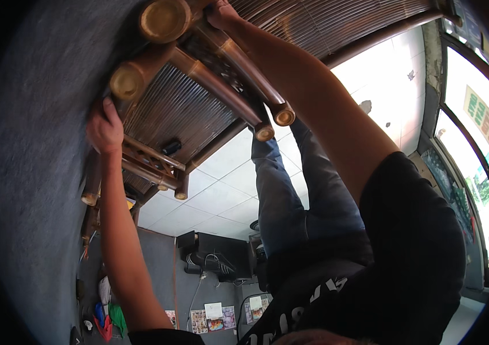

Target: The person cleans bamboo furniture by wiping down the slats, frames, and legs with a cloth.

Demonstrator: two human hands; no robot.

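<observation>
Brown bamboo furniture [214, 90] with thick round poles and a slatted surface [175, 99] fills the upper middle. My left hand [105, 127] is around a bamboo part just below a thick pole end [127, 81], thumb on top; its other fingers are mostly hidden. At the top edge, my right hand [223, 15] grips the furniture beside the largest pole end [165, 20], and the picture's edge cuts part of it off. Two slimmer poles with cut ends [265, 132] point towards my legs. A small black object [172, 147] lies on the slats.
A dark grey wall [33, 151] runs close along the left. My jeans-clad legs [283, 181] stand on white floor tiles [216, 198]. Behind are a black television [223, 254] with hanging cables and posters [214, 319]. A bright glass door [473, 129] is at right.
</observation>
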